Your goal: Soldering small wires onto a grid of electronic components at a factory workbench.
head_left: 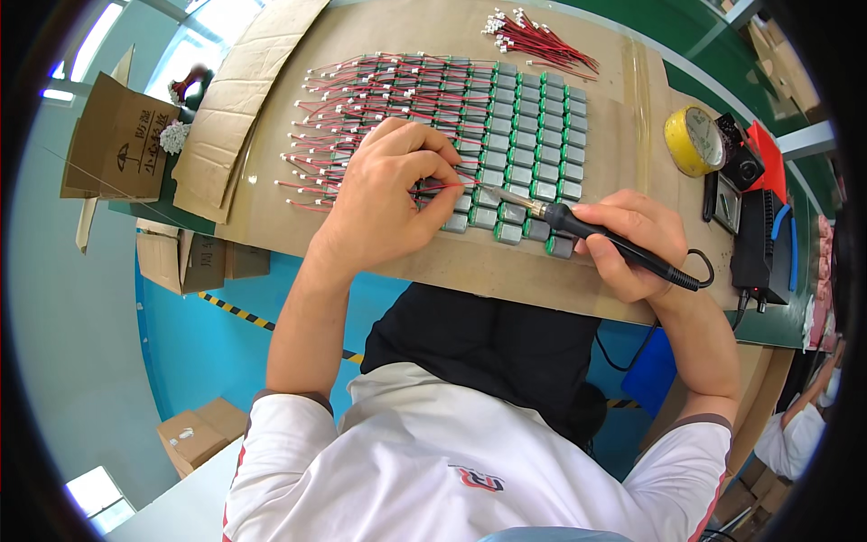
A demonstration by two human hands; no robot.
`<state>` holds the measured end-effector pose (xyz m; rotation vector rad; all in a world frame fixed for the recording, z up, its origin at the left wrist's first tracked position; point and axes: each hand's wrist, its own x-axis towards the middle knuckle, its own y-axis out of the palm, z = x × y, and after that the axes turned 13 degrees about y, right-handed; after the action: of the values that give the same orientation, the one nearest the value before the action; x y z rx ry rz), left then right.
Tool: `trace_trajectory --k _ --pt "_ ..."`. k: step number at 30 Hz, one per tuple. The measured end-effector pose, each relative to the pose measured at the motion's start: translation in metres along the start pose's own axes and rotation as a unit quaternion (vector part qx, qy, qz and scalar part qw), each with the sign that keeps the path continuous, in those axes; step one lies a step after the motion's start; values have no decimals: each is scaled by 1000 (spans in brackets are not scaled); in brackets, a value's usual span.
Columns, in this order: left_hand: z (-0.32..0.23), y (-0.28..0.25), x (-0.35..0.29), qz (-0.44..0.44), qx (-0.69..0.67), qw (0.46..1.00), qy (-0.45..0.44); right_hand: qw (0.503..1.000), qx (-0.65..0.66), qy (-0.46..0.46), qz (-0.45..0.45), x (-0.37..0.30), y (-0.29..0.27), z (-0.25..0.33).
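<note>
Here, soldering iron (pixel 596 235) (right hand (pixel 632 242))

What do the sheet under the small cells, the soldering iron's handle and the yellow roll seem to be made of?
The sheet looks like plain brown cardboard: matte, with a taped seam. The soldering iron in the right hand has a black handle, probably plastic or rubber with a dull finish, and a shiny metal tip. The yellow roll looks like adhesive tape, slightly glossy; the exact material is unclear.

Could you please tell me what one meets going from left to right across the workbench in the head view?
Left hand pinching a red wire → soldering iron in the right hand → yellow tape roll → black soldering station.
</note>
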<state>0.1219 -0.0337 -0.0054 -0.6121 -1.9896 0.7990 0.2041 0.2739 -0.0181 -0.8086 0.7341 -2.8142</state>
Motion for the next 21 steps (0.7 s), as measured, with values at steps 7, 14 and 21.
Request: trace_trajectory --k 7,14,21 --pt "-1 -2 0 8 1 1000 0 1000 3 6 -4 -1 0 0" --pt "-1 -3 1 14 -3 1000 0 1000 -4 4 -5 0 0 0" --pt "0 -4 0 14 -2 1000 1 1000 -5 3 -6 0 0 1"
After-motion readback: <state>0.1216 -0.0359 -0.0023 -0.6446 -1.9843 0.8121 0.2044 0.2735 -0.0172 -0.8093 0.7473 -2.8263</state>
